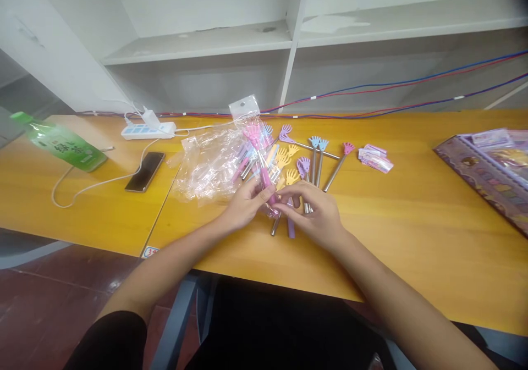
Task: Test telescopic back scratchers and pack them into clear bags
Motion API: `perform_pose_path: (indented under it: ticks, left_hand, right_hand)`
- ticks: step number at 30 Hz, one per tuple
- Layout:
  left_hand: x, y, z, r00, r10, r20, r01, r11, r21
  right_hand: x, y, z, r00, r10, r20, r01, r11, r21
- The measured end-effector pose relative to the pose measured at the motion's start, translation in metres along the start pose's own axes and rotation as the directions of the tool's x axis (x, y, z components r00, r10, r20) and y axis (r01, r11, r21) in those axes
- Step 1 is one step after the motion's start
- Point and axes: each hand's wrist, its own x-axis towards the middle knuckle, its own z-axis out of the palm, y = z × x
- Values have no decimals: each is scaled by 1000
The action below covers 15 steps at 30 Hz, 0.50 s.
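A pink back scratcher (264, 176) with a hand-shaped head stands tilted inside a clear plastic bag (244, 109) that has a hang-hole tab. My left hand (246, 204) is closed around its pink handle through the film. At the handle's lower end, the fingers of my right hand (315, 210) pinch the bag's film; the exact grip is partly hidden. Under and beyond my hands lie several loose back scratchers, among them a yellow one (292, 177), a blue one (322, 147), a purple one (285, 133) and another pink one (347, 149), most with metal rods.
More clear bags (206, 166) lie heaped left of my hands. A phone (145, 172), a power strip (148, 131) and a green bottle (61, 142) are farther left. Small printed cards (375, 158) lie to the right, with a printed box (482, 177) beyond. Cables run along the back.
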Motion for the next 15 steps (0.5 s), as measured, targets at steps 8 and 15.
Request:
perform_pose_path:
  ticks: [8, 15]
  left_hand:
    - [0, 0, 2, 999, -41, 19, 43, 995, -90]
    - [-1, -3, 1, 999, -46, 18, 48, 994, -103]
  right_hand:
    - [-1, -2, 1, 999, 42, -11, -42, 999, 3]
    - [-4, -1, 0, 992, 128, -4, -127, 991, 44]
